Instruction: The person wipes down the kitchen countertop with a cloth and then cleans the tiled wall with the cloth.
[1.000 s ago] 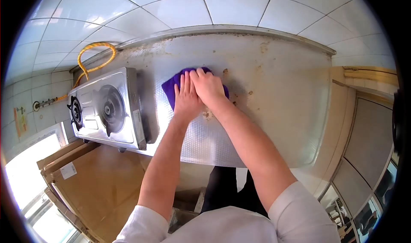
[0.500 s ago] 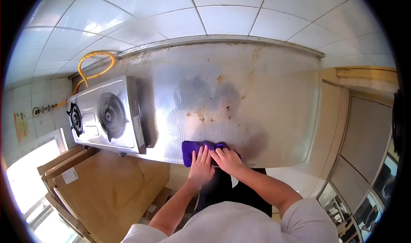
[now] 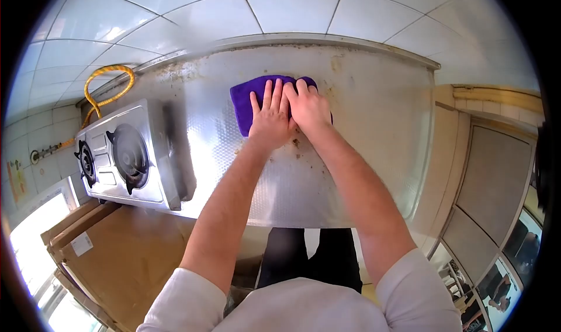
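Observation:
A folded purple cloth [image 3: 242,105] lies on the metal countertop [image 3: 380,139], toward its back edge. My left hand [image 3: 272,120] presses flat on the cloth with its fingers stretched out and spread. Beside it, my right hand [image 3: 311,107] bears down on the cloth's right part, its fingers bent into the fabric. The two hands touch at the thumbs. Brown specks [image 3: 296,146] dot the metal just below my hands, and rusty stains run along the back edge.
A two-burner gas stove [image 3: 125,159] stands at the counter's left end, with a yellow hose [image 3: 110,69] looping behind it. A large cardboard box [image 3: 125,256] sits below on the left. White tiles [image 3: 292,10] line the back wall. Cabinet doors [image 3: 494,174] stand at the right.
Both hands have moved from the counter's front edge toward the back, carrying the purple cloth across the metal. My arms are now stretched out. The view has shifted slightly.

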A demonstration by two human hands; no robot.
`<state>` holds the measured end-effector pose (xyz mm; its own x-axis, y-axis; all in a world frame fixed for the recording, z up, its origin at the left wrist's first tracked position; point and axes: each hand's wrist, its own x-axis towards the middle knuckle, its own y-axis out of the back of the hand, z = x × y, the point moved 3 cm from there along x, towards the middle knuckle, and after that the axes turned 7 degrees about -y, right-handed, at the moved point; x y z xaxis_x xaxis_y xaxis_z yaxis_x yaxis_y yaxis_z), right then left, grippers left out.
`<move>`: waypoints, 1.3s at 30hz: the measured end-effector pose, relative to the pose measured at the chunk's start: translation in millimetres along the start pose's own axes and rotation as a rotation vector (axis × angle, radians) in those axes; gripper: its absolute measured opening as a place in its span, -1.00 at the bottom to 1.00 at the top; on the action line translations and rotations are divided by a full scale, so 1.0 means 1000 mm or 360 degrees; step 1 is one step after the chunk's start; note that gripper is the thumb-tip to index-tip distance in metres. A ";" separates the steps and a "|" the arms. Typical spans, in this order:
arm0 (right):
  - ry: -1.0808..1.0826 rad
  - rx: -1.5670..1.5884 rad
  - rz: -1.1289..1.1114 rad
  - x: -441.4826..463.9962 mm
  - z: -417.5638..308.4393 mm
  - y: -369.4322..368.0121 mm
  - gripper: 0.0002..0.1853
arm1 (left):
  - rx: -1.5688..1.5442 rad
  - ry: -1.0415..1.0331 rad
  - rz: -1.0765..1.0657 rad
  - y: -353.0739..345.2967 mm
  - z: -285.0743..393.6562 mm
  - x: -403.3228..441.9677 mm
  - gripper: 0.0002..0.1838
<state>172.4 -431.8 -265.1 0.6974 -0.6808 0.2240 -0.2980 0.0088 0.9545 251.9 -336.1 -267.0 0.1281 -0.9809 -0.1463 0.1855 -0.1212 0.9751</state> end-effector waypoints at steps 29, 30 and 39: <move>-0.0565 -0.0082 0.0242 -0.112 0.299 0.085 -0.71 | -0.0041 -0.0432 0.0051 -0.029 0.288 0.132 -0.18; -0.0569 -0.0104 0.0250 -0.087 0.316 0.083 -0.69 | -0.0022 -0.0400 0.0054 -0.027 0.287 0.161 -0.17; -0.0754 0.0195 0.0175 -0.014 0.393 0.084 -0.63 | 0.0269 -0.0190 -0.0164 -0.024 0.336 0.280 -0.14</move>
<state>-117.9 -709.4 -265.5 0.2934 -0.9387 0.1811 -0.4471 0.0327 0.8939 -44.1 -658.9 -275.6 -0.0009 -0.9718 -0.2359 0.0247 -0.2359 0.9715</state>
